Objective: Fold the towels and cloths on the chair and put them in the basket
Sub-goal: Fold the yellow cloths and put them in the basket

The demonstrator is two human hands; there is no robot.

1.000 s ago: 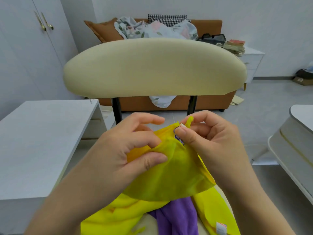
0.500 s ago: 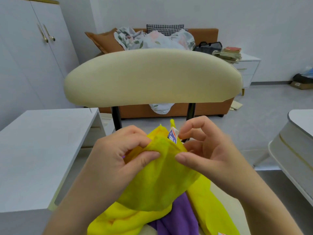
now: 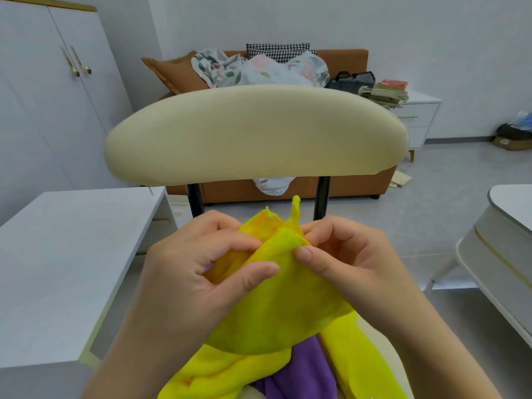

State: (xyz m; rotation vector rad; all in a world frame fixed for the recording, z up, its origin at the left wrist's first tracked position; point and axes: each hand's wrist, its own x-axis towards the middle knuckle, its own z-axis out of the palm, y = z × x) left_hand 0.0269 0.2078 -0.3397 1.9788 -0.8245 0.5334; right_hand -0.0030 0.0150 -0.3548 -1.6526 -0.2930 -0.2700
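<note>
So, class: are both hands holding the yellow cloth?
Yes, the left hand and right hand each pinch the yellow cloth near its top, above the purple cloth.

Label on yellow cloth [image 3: 282, 306] now hidden

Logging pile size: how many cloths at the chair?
3: thin yellow-green cloth pinched by left hand and right hand; bright yellow towel under it; purple cloth lowest. Yellow folds could be separate pieces; more may be hidden.
</note>
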